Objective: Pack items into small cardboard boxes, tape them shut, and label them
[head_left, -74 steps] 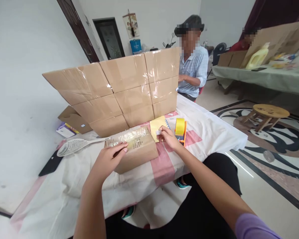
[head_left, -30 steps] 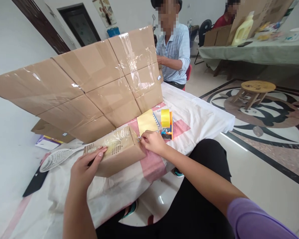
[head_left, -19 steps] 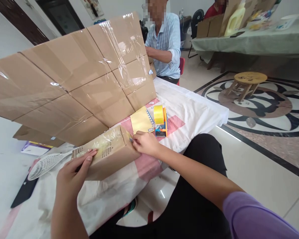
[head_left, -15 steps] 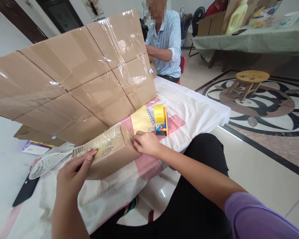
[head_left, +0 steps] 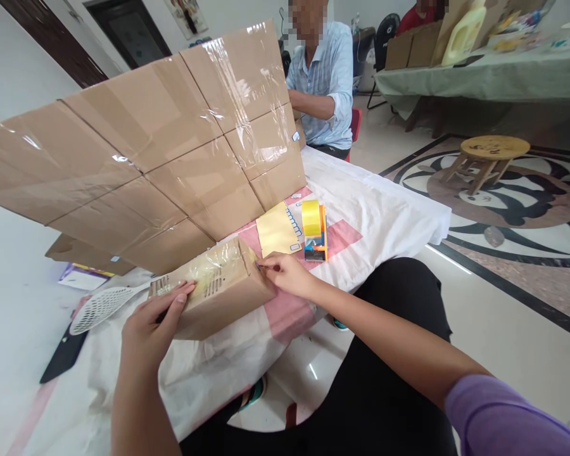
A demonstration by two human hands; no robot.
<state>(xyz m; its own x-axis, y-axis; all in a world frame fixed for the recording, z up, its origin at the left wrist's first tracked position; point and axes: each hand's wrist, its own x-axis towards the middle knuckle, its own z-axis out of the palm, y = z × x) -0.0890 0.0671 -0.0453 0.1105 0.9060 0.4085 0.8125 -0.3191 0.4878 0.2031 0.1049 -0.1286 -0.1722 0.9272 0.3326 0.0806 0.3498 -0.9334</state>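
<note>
A small brown cardboard box (head_left: 228, 297) with clear tape over its top lies on the cloth-covered table (head_left: 384, 209). My left hand (head_left: 154, 323) grips its near left end, fingers curled over the top edge. My right hand (head_left: 285, 272) is pinched at the box's right end, pressing a small sticker I can barely see against it. Just beyond my right hand lie a yellow sticker sheet (head_left: 276, 229) and a yellow tape roll in an orange and blue dispenser (head_left: 314, 232).
A tall screen of taped cardboard panels (head_left: 142, 152) stands behind the box. A white fly swatter (head_left: 102, 299) lies to the left. Another person (head_left: 325, 76) sits at the far end of the table. A wooden stool (head_left: 491, 155) stands on the patterned floor at right.
My right hand left the sticker sheet with a small sticker and came to the box's right end, where it now presses. My left hand stayed on the box, and the camera shifted closer.
</note>
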